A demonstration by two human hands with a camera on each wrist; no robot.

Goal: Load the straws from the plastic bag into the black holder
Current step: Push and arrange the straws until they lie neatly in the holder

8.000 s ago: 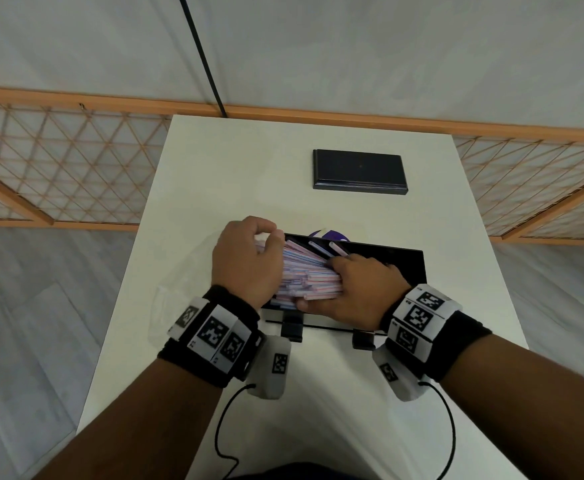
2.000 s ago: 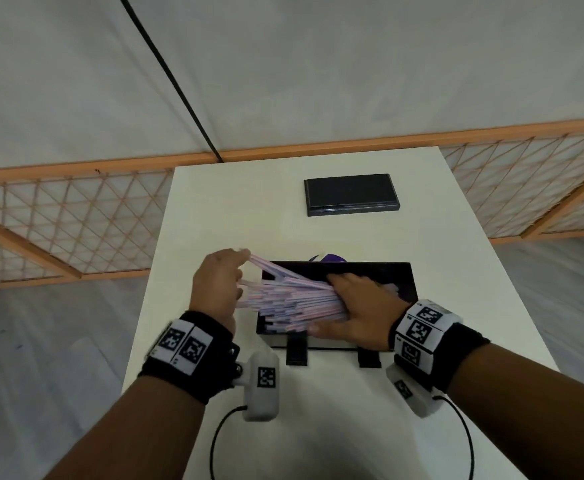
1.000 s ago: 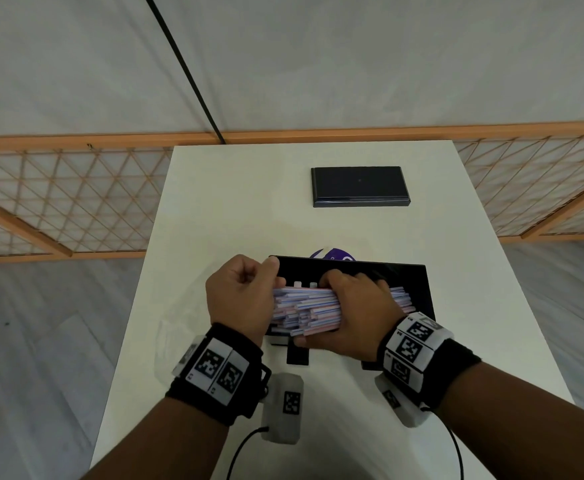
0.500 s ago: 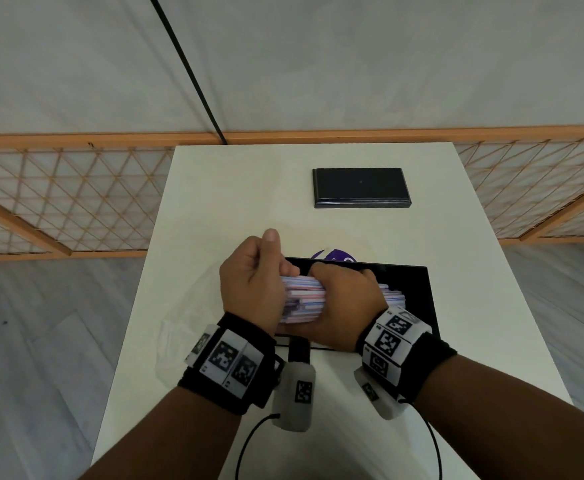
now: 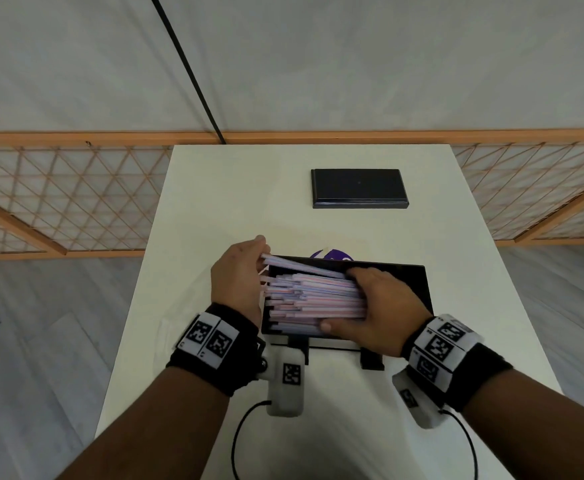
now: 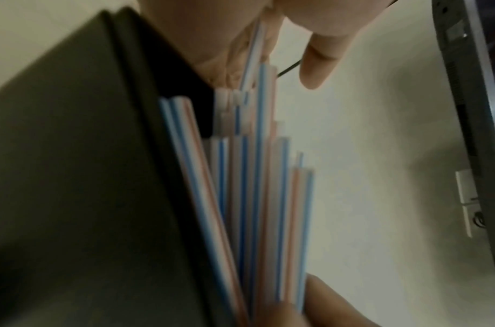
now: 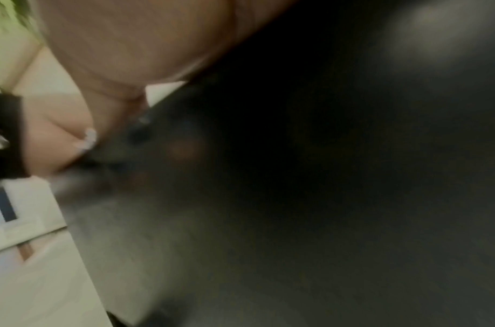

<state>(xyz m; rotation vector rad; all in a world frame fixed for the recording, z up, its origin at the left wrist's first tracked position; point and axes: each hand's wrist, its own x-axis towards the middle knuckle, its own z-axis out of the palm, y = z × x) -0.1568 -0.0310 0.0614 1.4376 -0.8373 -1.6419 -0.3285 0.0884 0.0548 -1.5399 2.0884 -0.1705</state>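
Observation:
A thick bundle of striped straws (image 5: 311,296) lies lengthwise in the open black holder (image 5: 422,282), near the table's front edge. My right hand (image 5: 377,306) grips the bundle's right half, fingers over the top and thumb at the front. The left hand (image 5: 238,282) stands at the holder's left end, its straight fingers against the uneven straw ends. One straw sticks up toward the left fingertips. In the left wrist view the straws (image 6: 254,199) run along the holder (image 6: 72,177) to the right hand (image 6: 316,66). The right wrist view is dark and blurred.
The holder's black lid (image 5: 359,187) lies flat at the far middle of the white table (image 5: 214,202). A purple scrap (image 5: 332,254) peeks out behind the holder. The clear plastic bag (image 5: 176,323) lies faintly visible left of my left wrist. Wooden lattice railings flank the table.
My left hand has uncurled and drawn back to the left, baring the staggered straw ends. The right hand keeps its grip and has shifted slightly right.

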